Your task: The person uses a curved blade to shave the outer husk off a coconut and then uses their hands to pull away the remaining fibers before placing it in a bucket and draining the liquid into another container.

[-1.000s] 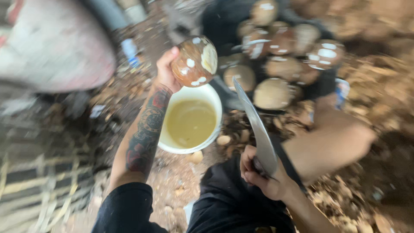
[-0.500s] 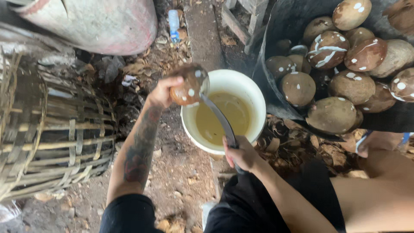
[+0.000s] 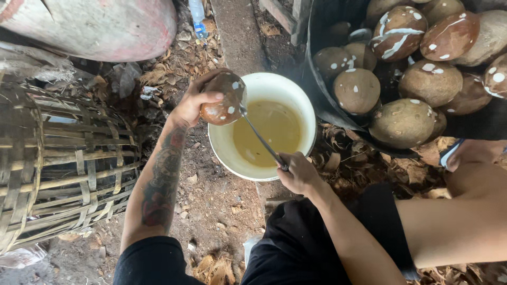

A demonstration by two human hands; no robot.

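Observation:
My left hand (image 3: 193,104) grips a brown husked coconut (image 3: 226,97) with white patches, held over the near-left rim of a white bucket (image 3: 303,108). The bucket holds yellowish cloudy liquid (image 3: 274,129). My right hand (image 3: 298,172) is closed on the handle of a long knife (image 3: 260,138). Its blade runs up and left across the bucket, and its tip meets the coconut's right side.
A black tub (image 3: 322,95) at the upper right is piled with several husked coconuts (image 3: 401,121). A woven bamboo basket (image 3: 63,163) stands at the left, a pale rounded object (image 3: 100,26) above it. Dry husk scraps litter the dirt ground. My bare knee (image 3: 465,211) is at the right.
The view swung left and steadied. My left hand lowered the coconut toward the bucket's rim, and the knife came down from upright until its blade met the coconut.

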